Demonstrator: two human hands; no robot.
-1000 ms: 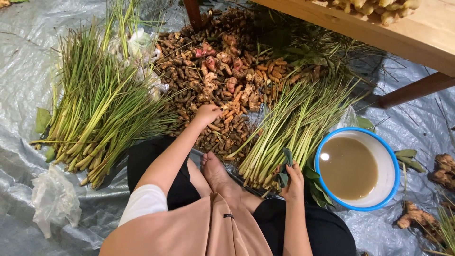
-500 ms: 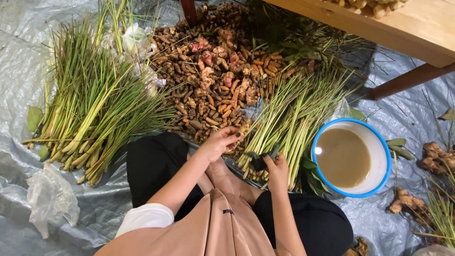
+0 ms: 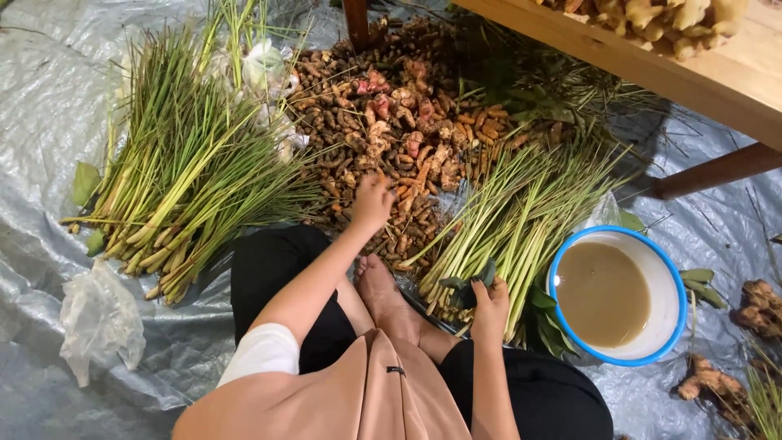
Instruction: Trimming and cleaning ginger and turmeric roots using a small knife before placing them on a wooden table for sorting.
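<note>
I sit cross-legged on a grey plastic sheet (image 3: 49, 98). My left hand (image 3: 372, 201) reaches forward onto a heap of brown and orange turmeric roots (image 3: 399, 122), fingers curled over the roots; whether it grips one is unclear. My right hand (image 3: 489, 305) rests at the cut ends of a lemongrass bundle (image 3: 521, 212) and holds a dark green leaf (image 3: 468, 285). A larger lemongrass pile (image 3: 179, 163) lies to my left.
A white bowl with a blue rim (image 3: 664, 269) holding murky brown water stands at my right. Ginger pieces (image 3: 757, 305) lie beyond it. A wooden table (image 3: 717, 77) with ginger on top stands at the upper right. A crumpled clear bag (image 3: 98, 314) lies at left.
My left hand drew back toward my lap, then reached forward again onto the turmeric heap. My right hand stayed at the lemongrass ends, still holding the leaf.
</note>
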